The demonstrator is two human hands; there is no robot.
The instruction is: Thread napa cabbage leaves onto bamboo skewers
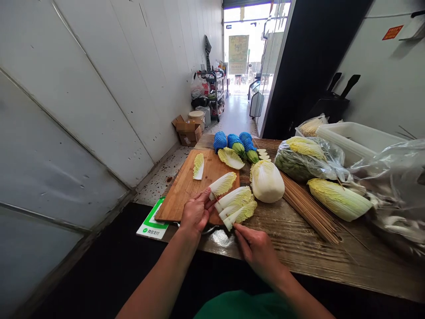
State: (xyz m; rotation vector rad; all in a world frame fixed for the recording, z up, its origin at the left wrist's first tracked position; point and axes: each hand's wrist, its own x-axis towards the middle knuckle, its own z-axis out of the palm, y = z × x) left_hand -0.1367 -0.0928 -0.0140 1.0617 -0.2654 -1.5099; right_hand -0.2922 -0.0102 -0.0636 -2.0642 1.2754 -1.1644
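My left hand (195, 212) is closed, fingertips pinching the white base of a napa cabbage leaf (223, 184). Beside it several cut leaf pieces (237, 204) overlap in a row, their frilly yellow ends pointing right. A thin bamboo skewer (217, 201) shows between that leaf and the row; most of its length is hidden. At the near end of the row, my right hand (254, 241) is pinched shut, apparently on the skewer's end. Below and behind the leaves lies a wooden cutting board (179, 195), with a single small leaf (198, 166) on it.
A round cabbage head (267, 180) sits right of the board, beside a bundle of bamboo skewers (308, 208). Blue-netted zucchini (235, 141) and a larger leaf (231, 158) lie behind. Farther right are a half cabbage (339, 198), bagged greens (299, 159) and a white bin (358, 135).
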